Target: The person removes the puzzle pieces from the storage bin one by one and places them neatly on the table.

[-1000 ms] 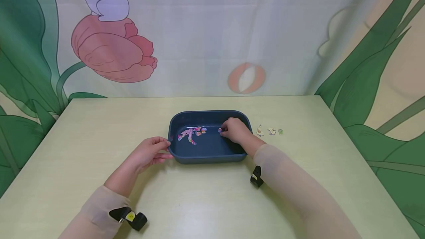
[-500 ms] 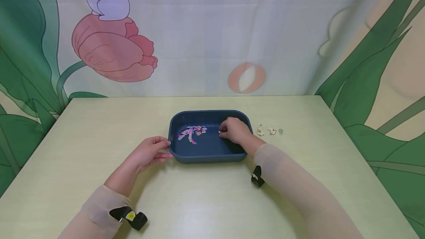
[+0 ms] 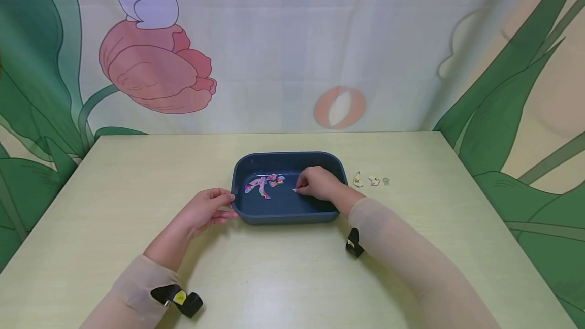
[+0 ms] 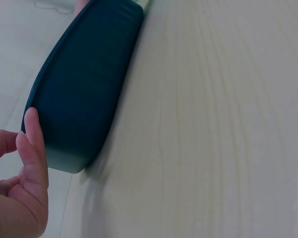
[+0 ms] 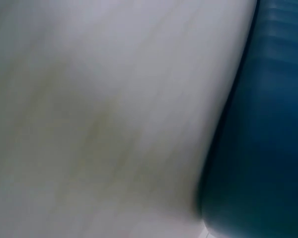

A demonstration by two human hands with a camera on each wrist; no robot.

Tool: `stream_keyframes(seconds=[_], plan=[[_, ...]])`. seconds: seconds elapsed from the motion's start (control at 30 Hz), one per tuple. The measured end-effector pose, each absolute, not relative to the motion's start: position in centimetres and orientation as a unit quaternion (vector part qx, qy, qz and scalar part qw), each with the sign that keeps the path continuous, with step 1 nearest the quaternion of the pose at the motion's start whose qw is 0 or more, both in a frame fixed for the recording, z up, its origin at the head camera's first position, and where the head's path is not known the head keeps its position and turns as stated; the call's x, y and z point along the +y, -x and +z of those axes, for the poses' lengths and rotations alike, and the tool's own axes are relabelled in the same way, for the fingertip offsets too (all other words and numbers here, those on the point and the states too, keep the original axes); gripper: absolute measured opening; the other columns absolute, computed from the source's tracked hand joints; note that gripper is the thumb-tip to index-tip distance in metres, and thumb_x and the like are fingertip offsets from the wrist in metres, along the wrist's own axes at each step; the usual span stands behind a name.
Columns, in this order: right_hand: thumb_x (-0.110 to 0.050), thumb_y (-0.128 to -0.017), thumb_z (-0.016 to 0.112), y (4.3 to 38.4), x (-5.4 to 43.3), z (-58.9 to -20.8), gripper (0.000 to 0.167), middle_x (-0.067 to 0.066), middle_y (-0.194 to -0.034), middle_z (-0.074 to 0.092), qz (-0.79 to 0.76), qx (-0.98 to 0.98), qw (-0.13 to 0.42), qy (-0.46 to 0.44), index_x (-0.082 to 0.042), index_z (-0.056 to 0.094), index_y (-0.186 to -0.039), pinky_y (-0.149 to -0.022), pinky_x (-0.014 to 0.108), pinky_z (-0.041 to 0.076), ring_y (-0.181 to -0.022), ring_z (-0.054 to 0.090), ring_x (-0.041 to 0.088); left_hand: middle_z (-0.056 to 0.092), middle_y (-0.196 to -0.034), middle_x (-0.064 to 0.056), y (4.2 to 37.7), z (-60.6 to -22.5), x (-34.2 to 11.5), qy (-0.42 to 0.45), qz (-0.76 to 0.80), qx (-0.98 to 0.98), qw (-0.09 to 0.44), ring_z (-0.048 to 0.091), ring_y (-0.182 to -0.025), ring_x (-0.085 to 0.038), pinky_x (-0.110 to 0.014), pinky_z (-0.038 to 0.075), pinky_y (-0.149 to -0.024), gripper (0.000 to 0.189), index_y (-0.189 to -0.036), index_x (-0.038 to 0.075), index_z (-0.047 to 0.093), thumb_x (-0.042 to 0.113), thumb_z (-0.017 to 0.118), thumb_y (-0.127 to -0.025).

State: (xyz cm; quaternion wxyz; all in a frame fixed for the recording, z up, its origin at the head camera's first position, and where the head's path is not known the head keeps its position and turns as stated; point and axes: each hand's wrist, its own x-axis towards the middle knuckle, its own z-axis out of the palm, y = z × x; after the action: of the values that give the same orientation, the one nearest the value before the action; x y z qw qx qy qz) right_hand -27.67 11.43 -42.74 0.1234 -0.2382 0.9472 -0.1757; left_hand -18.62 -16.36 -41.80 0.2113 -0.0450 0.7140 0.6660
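Note:
A dark blue rectangular tray stands on the table. My left hand holds its left end, with fingertips at the rim and against the outer wall in the left wrist view. Inside the tray, my right hand pinches a small pale flat piece between thumb and fingertips, low over the tray floor; most of the piece is hidden. To its left on the tray floor lies a group of pink and purple multicoloured flat cut-out pieces. The right wrist view shows only the tray's outer wall and tabletop.
Right of the tray, three small flat cut-out pieces lie in a row on the table: a pale yellowish one, a whitish one and a green one. A printed curtain hangs behind the pale wooden table.
My right hand has shifted a little left and toward me inside the tray with the small piece in its fingertips. The left hand and the tray have stayed in place.

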Motion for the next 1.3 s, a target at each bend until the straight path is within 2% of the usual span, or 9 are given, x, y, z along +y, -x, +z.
stream_keyframes(seconds=[0.2, 0.33, 0.5, 0.6, 0.8, 1.03, 1.3], plan=[[-0.016, -0.084, 0.068, 27.71, 11.33, -42.80, 0.007, -0.002, -0.075, 0.061, -0.188, 0.939, 0.124, 0.259, -0.009, 0.070, -0.083, -0.066, 0.024, 0.046, -0.069, 0.052, 0.012, 0.056, -0.086, -0.007, 18.53, -41.74, -16.33, 0.049, 0.665, 0.715, 0.209, 0.067, -0.070, -0.012, -0.019, 0.050, -0.056, 0.033, -0.116, -0.010, 0.044, 0.017, 0.047, -0.098], [-0.013, -0.084, 0.067, 27.72, 11.39, -42.76, 0.005, 0.000, -0.080, 0.061, -0.188, 0.940, 0.116, 0.258, -0.008, 0.069, -0.086, -0.071, 0.026, 0.048, -0.073, 0.053, 0.013, 0.056, -0.087, -0.007, 18.62, -41.98, -16.35, 0.051, 0.660, 0.720, 0.208, 0.067, -0.071, -0.013, -0.018, 0.050, -0.057, 0.033, -0.117, -0.011, 0.045, 0.017, 0.047, -0.098], [-0.012, -0.086, 0.065, 27.70, 11.60, -42.78, 0.014, 0.004, -0.090, 0.059, -0.165, 0.954, 0.080, 0.238, -0.006, 0.069, -0.098, -0.077, 0.030, 0.048, -0.081, 0.054, 0.017, 0.056, -0.088, -0.008, 18.68, -42.07, -16.35, 0.054, 0.655, 0.724, 0.207, 0.067, -0.072, -0.014, -0.018, 0.050, -0.057, 0.033, -0.117, -0.010, 0.045, 0.017, 0.047, -0.098], [-0.010, -0.086, 0.063, 27.68, 11.69, -42.63, 0.013, 0.006, -0.089, 0.061, -0.162, 0.962, 0.061, 0.213, -0.005, 0.069, -0.096, -0.075, 0.032, 0.049, -0.080, 0.055, 0.018, 0.056, -0.089, -0.009, 18.69, -42.07, -16.39, 0.055, 0.652, 0.727, 0.207, 0.067, -0.073, -0.015, -0.018, 0.051, -0.057, 0.034, -0.118, -0.009, 0.046, 0.018, 0.047, -0.098], [-0.009, -0.086, 0.064, 27.62, 11.65, -42.53, 0.005, 0.003, -0.082, 0.064, -0.178, 0.955, 0.091, 0.219, -0.006, 0.068, -0.088, -0.069, 0.028, 0.047, -0.072, 0.054, 0.016, 0.056, -0.088, -0.009, 18.68, -42.18, -16.38, 0.052, 0.654, 0.726, 0.207, 0.067, -0.072, -0.014, -0.018, 0.050, -0.057, 0.034, -0.118, -0.010, 0.045, 0.018, 0.047, -0.098], [-0.016, -0.084, 0.069, 27.80, 11.58, -42.75, 0.015, 0.000, -0.081, 0.065, -0.233, 0.923, 0.148, 0.267, -0.007, 0.070, -0.096, -0.071, 0.023, 0.047, -0.074, 0.055, 0.013, 0.055, -0.087, -0.008, 18.66, -42.19, -16.37, 0.050, 0.659, 0.721, 0.207, 0.067, -0.070, -0.013, -0.018, 0.050, -0.056, 0.033, -0.118, -0.010, 0.045, 0.016, 0.046, -0.098], [-0.022, -0.079, 0.075, 27.87, 11.56, -42.83, 0.025, 0.002, -0.091, 0.061, -0.190, 0.930, 0.124, 0.288, -0.009, 0.072, -0.100, -0.078, 0.028, 0.046, -0.085, 0.054, 0.015, 0.056, -0.087, -0.007, 18.59, -41.99, -16.41, 0.046, 0.662, 0.718, 0.208, 0.067, -0.072, -0.014, -0.018, 0.050, -0.057, 0.035, -0.118, -0.011, 0.043, 0.017, 0.047, -0.098]])
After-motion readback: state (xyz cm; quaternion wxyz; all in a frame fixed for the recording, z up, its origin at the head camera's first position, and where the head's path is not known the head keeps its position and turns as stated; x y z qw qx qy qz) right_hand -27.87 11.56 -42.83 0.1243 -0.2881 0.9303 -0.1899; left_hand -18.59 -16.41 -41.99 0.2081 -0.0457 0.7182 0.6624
